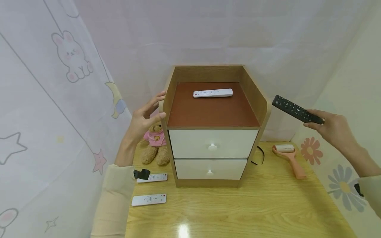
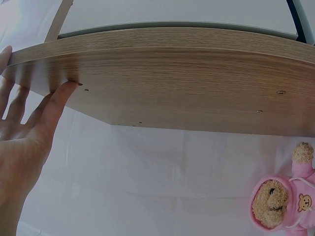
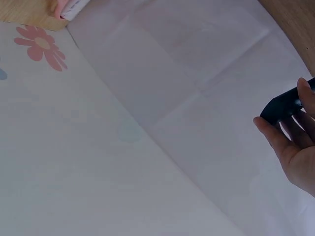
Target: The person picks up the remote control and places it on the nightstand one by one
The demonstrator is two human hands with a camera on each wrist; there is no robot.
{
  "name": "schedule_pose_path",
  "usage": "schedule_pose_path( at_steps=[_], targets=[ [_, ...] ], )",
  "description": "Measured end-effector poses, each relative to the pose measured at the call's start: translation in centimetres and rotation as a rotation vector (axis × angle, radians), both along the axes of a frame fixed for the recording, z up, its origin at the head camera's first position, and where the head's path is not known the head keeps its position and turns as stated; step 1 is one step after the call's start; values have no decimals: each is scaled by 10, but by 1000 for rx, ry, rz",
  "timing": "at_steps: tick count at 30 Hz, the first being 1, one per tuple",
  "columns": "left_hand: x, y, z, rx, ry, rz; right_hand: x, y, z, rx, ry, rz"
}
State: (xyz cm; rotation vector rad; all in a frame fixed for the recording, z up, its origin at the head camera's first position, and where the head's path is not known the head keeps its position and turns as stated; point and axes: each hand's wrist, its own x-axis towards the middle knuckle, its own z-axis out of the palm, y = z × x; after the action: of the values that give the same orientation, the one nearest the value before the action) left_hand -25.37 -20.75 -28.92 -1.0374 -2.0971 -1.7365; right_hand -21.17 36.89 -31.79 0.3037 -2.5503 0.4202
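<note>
My right hand [image 1: 334, 127] pinches a black remote control [image 1: 293, 109] by its near end, in the air to the right of the small wooden cabinet [image 1: 214, 183]. The right wrist view shows the same remote [image 3: 283, 107] between thumb and fingers. Against the cabinet's left side panel rests my left hand [image 1: 143, 119], its fingertips touching the wood; in the left wrist view the fingers [image 2: 59, 103] lie extended on the panel. On the cabinet's brown top lies a white remote control [image 1: 213, 93]. Both white drawers [image 1: 190, 143] look closed.
A teddy bear in a pink hoodie [image 1: 156, 138] sits left of the cabinet. Two more white remotes lie at the front left, the nearer remote [image 1: 148, 199] fully visible. An orange lint roller [image 1: 293, 158] and a thin black strip [image 1: 261, 154] lie on the wooden table [image 1: 226, 211] at right.
</note>
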Motion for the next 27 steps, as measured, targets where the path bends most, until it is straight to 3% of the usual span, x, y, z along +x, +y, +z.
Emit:
schedule_pose_path(
  at_steps=[7,27],
  targets=[
    [-1,0,-1,-7,9,-1,-2,-1,19,-45,-105,-59],
    [-1,-1,-1,0,-6,0,-12,-21,67,55,-94,-35]
  ],
)
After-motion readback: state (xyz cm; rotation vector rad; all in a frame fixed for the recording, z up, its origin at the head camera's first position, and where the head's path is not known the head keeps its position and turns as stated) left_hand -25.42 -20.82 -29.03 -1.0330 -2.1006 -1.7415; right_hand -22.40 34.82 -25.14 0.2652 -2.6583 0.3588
